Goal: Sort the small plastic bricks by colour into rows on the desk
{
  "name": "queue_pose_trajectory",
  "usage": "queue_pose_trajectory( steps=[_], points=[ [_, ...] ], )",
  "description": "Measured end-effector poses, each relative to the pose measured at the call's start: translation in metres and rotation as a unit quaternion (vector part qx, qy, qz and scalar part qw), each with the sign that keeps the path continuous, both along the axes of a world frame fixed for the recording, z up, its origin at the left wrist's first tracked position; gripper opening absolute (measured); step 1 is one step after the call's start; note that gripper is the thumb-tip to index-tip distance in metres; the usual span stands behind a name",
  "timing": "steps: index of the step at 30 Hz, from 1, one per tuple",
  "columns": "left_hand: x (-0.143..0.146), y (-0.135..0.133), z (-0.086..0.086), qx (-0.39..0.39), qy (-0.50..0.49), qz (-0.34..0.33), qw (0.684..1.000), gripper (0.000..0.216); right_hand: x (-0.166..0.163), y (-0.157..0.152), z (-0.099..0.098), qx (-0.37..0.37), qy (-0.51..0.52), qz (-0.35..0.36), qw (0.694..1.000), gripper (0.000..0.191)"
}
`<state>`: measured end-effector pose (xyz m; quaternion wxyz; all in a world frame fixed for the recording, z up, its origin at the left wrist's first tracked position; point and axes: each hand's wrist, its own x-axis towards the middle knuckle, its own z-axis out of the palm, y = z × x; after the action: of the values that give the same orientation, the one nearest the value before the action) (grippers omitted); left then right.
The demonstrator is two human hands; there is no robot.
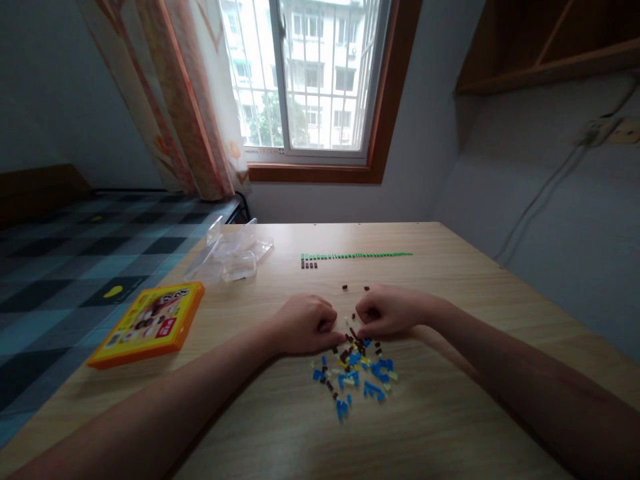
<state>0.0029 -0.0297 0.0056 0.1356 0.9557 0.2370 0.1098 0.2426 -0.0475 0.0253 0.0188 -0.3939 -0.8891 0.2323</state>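
A loose pile of small building bricks point(354, 360) in blue, brown, yellow and cream lies on the table. At its far left edge is my left hand point(307, 323), fingers curled and the thumb side reaching toward the bricks. My right hand point(387, 310) is closed at the far right edge, its fingertips down beside some brown bricks point(353, 332). Whatever either hand may hold is hidden or too small to name. Two separate brown bricks lie beyond the hands, one point(345, 287) between them and another point(367, 289) by my right knuckles.
A long row of green bricks point(350, 256) runs across the far table, with several brown bricks point(309, 265) lined up below its left end. Clear plastic trays point(233, 250) and a yellow-orange box point(150, 320) stand on the left. The wooden table point(435, 413) ends near a checked bed point(65, 247).
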Motion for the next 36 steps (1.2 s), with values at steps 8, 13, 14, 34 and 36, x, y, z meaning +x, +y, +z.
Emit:
queue_pose_trajectory(
  steps=[8, 13, 14, 34, 36],
  points=[
    [-0.001, 0.001, 0.005, -0.012, 0.015, -0.008, 1.0, 0.039, 0.009, 0.009, 0.0, -0.074, 0.007, -0.001, 0.997, 0.04],
    [-0.001, 0.002, 0.004, -0.008, 0.02, -0.01, 1.0, 0.039, 0.01, 0.009, 0.0, -0.08, -0.015, 0.008, 0.997, 0.042],
    [-0.001, 0.002, 0.004, -0.009, 0.022, -0.011, 1.0, 0.039, 0.01, 0.009, 0.0, -0.084, -0.013, 0.013, 0.996, 0.042],
    [0.0, -0.001, -0.001, 0.038, -0.027, 0.082, 0.996, 0.016, 0.036, 0.039, -0.026, 0.177, 0.26, -0.179, 0.932, 0.021],
    [0.0, -0.002, -0.002, 0.052, -0.019, 0.076, 0.996, 0.024, 0.032, 0.039, -0.032, 0.238, 0.224, -0.188, 0.926, 0.013]
  ],
)
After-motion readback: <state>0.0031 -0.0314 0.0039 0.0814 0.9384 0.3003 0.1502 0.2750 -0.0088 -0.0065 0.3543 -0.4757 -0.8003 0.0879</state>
